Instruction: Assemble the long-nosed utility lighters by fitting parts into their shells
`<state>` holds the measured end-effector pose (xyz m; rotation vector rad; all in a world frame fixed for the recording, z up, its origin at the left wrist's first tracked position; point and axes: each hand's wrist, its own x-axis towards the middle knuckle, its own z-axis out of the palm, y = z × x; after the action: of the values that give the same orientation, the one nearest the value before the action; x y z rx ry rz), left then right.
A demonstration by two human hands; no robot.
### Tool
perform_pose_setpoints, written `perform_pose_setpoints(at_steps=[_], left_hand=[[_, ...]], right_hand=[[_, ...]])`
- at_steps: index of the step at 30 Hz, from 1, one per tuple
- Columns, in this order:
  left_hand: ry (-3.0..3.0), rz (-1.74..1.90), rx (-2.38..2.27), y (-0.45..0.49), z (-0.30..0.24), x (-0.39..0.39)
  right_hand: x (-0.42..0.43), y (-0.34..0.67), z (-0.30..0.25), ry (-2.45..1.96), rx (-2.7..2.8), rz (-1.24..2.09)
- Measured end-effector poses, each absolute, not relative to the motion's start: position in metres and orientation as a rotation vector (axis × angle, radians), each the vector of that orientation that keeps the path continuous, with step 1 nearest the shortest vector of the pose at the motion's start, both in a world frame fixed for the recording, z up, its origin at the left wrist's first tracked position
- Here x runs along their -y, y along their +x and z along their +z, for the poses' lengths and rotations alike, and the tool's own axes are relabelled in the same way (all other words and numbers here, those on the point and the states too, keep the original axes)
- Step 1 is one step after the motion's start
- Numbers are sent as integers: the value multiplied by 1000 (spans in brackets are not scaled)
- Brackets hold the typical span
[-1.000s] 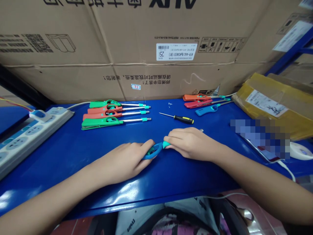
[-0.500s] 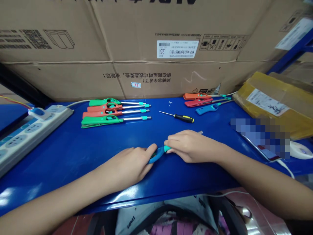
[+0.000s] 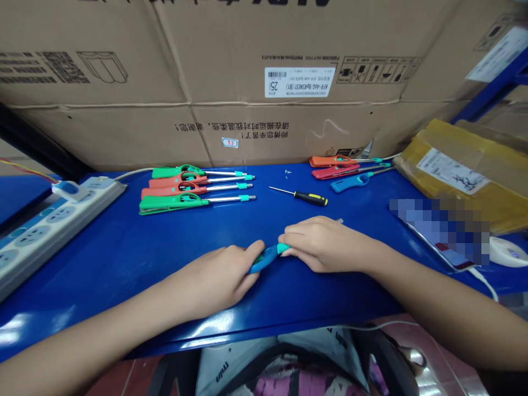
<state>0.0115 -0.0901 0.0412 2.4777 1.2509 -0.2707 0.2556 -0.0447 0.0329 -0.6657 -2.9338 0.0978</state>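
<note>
My left hand [image 3: 218, 275] and my right hand [image 3: 319, 242] both close on one blue long-nosed lighter [image 3: 266, 257] lying on the blue table [image 3: 124, 253]. The left hand covers the blue handle; the right hand wraps the teal collar and the metal tube, whose tip [image 3: 339, 221] pokes out beyond my fingers. A black and yellow screwdriver [image 3: 303, 196] lies just behind my right hand.
Several green and orange lighters [image 3: 185, 188] lie in a row at the back left; three more, orange, red and blue [image 3: 344, 171], at the back right. A white power strip [image 3: 45, 225] sits left, a yellow parcel [image 3: 462, 170] right, big cardboard boxes [image 3: 247, 82] behind.
My hands have kept their grip on the blue lighter and barely shifted; the view has moved slightly.
</note>
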Motion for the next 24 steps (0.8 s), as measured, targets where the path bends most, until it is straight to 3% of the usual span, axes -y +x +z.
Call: perform_pose_setpoints(at_steps=[6, 13, 20, 24], left_hand=[[2509, -316, -1267, 13, 40, 98], [2496, -299, -1295, 14, 35, 101], [2278, 235, -1271, 5, 40, 72], [2211, 316, -1311, -4, 41, 61]], right_hand=[[49, 251, 28, -604, 2951, 71], [48, 247, 26, -673, 2942, 265], [24, 263, 34, -792, 2842, 283], [10, 278, 37, -891, 2749, 176]])
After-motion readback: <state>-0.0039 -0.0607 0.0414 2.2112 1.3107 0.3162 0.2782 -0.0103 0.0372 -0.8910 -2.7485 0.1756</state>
